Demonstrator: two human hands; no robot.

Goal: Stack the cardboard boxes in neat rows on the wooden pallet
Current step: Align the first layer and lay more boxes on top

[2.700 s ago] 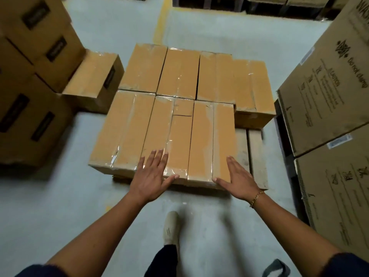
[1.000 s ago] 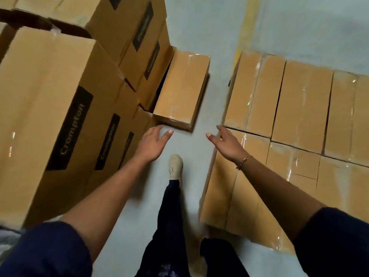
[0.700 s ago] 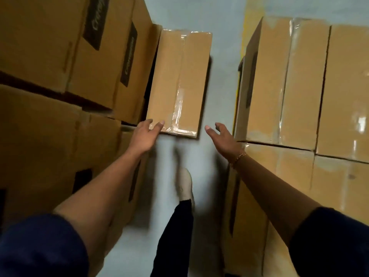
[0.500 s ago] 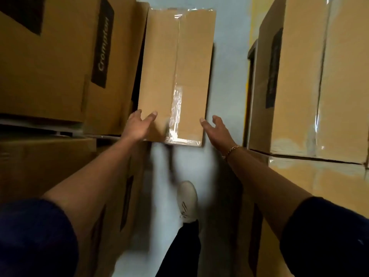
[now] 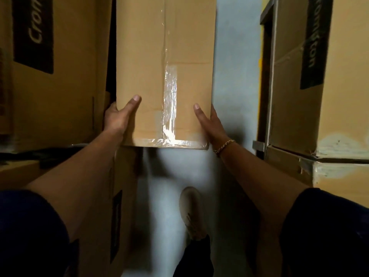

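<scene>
Stacked boxes (image 5: 60,92) stand at your left and other boxes (image 5: 293,100) at your right, with the taped box (image 5: 151,56) between them. Your left hand (image 5: 117,118) and right hand (image 5: 209,124) grasp its near corners, thumbs on top.

Pale grey floor (image 5: 235,56) under dim light, shadowed nearer

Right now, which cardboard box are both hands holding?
The taped box in the centre: left hand and right hand clasp its near corners. The black-labelled boxes beside it are not held.
</scene>
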